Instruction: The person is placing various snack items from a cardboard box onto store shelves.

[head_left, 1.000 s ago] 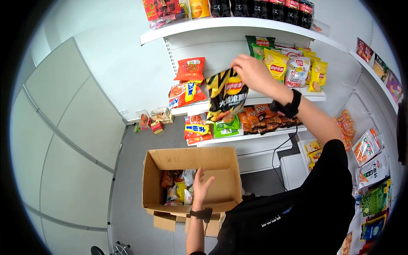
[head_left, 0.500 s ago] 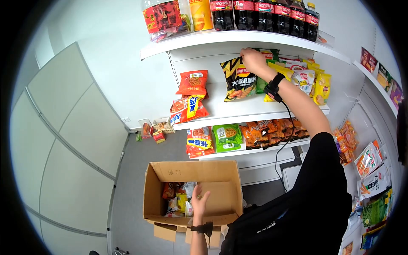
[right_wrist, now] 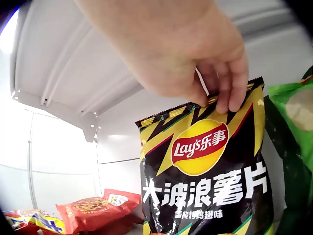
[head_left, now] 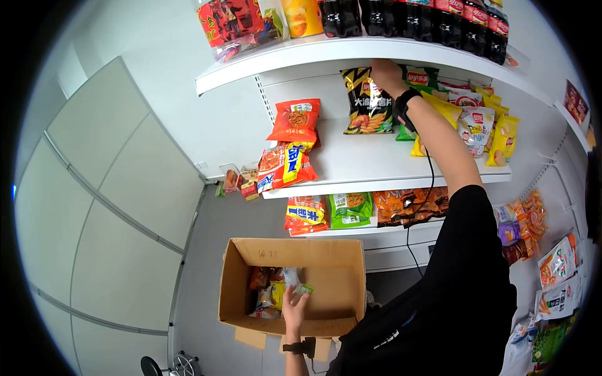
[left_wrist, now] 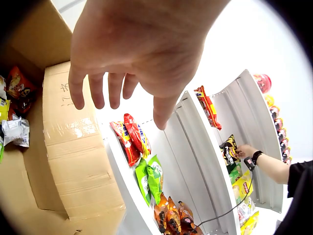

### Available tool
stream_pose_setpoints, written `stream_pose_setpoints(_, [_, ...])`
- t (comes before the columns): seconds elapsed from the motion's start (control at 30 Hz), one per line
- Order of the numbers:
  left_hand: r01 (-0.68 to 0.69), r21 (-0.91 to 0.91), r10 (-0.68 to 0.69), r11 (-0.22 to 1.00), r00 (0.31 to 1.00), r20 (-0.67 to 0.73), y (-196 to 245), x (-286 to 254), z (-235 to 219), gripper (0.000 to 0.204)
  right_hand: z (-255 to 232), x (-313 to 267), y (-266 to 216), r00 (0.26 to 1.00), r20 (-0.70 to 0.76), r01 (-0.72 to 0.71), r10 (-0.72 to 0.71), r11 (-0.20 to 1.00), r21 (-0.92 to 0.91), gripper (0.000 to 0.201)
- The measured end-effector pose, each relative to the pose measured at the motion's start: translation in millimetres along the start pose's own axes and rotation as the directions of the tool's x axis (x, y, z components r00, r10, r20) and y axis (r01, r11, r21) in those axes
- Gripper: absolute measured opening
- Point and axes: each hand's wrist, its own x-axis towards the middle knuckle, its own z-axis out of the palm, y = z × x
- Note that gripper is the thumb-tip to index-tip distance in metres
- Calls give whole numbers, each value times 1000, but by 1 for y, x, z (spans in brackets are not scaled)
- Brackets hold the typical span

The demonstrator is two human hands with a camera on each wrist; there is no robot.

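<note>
My right hand (head_left: 386,76) pinches the top seam of a black-and-gold bag of potato chips (head_left: 369,117), which stands upright on the middle shelf (head_left: 351,168). In the right wrist view the fingertips sit over the bag's crimped top edge, with the bag's front (right_wrist: 205,196) facing the camera. Green chip bags (right_wrist: 299,117) stand just to its right. My left hand (head_left: 295,310) is over the open cardboard box (head_left: 332,250), and in the left wrist view its fingers hang relaxed with nothing between them. Several snack packets (head_left: 263,294) lie in the left part of the box.
Red noodle packets (head_left: 293,119) lie at the shelf's left end, yellow chip bags (head_left: 503,141) at its right. Above is a shelf (head_left: 338,51) with cola bottles (head_left: 417,22). Orange and green packets (head_left: 348,203) fill the lower shelf. A black cable (head_left: 410,241) hangs from the right wrist.
My right hand has carried the chip bag back onto the middle shelf, where it now stands upright beside the green bags. The left hand has stayed over the box. The head view has shifted somewhat.
</note>
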Motion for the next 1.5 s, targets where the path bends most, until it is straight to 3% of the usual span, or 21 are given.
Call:
stream_pose_setpoints(0.07, [19,-41,-20,999,999,-26,4,-1,0,67,4,10,3,993,61,-102,103,995,-13,23])
stream_pose_setpoints(0.2, [16,-22,-17,1000,998,-57,-13,1,1,67,17,24,10,991,30,-130,132,991,-42,35])
stream_pose_setpoints(0.3, [32,-47,-34,998,998,-56,-23,-1,8,67,24,29,12,980,23,-199,199,979,36,33])
stream_pose_setpoints(0.5, [25,-99,-31,995,998,-62,-22,-8,13,65,25,23,16,983,158,-111,90,986,128,27])
stream_pose_setpoints(0.63, [51,-111,-58,992,996,-64,-37,-7,6,65,13,12,7,985,141,-121,95,974,192,22])
stream_pose_setpoints(0.77, [-4,-34,2,999,996,-84,-32,-12,-1,65,10,-6,3,997,-59,-25,39,973,230,17])
stream_pose_setpoints(0.83, [46,-64,-50,997,997,-56,-26,-16,-5,67,10,-13,1,993,-121,28,7,956,292,19])
stream_pose_setpoints(0.93, [45,-67,-48,997,998,-46,-46,-14,-11,64,-6,-27,-10,999,-36,-3,15,954,299,18])
stream_pose_setpoints(1.03, [101,-282,-114,954,993,-30,-71,-16,-21,60,-26,-45,-21,997,62,-56,37,941,335,20])
stream_pose_setpoints(1.17, [115,-320,-168,941,975,-144,-125,-23,-46,46,-56,-79,-32,997,55,21,-49,906,423,23])
stream_pose_setpoints(1.23, [85,-323,-155,943,968,-199,-157,-25,-59,33,-77,-97,-43,989,144,-46,-17,906,420,24])
stream_pose_setpoints(1.3, [210,-354,-264,911,958,-110,-197,-25,-78,36,-107,-121,-61,984,165,-18,-65,889,458,24])
stream_pose_setpoints(1.33, [267,-395,-290,879,957,4,-165,-38,-86,25,-104,-129,-57,976,192,-16,-102,847,531,24])
stream_pose_setpoints(1.37, [182,-511,-256,840,964,-77,-155,-43,-81,20,-100,-138,-56,965,224,-24,-138,801,598,24])
stream_pose_setpoints(1.4, [238,-537,-338,810,937,-95,-137,-47,-83,20,-108,-151,-63,941,312,-112,-129,752,649,23])
stream_pose_setpoints(1.43, [252,-573,-336,780,941,-43,-147,-46,-88,27,-119,-166,-72,910,397,-205,-117,704,680,22])
stream_pose_setpoints(1.5, [270,-570,-388,776,917,-94,-150,-43,-86,42,-138,-201,-95,885,434,-234,-169,644,728,21])
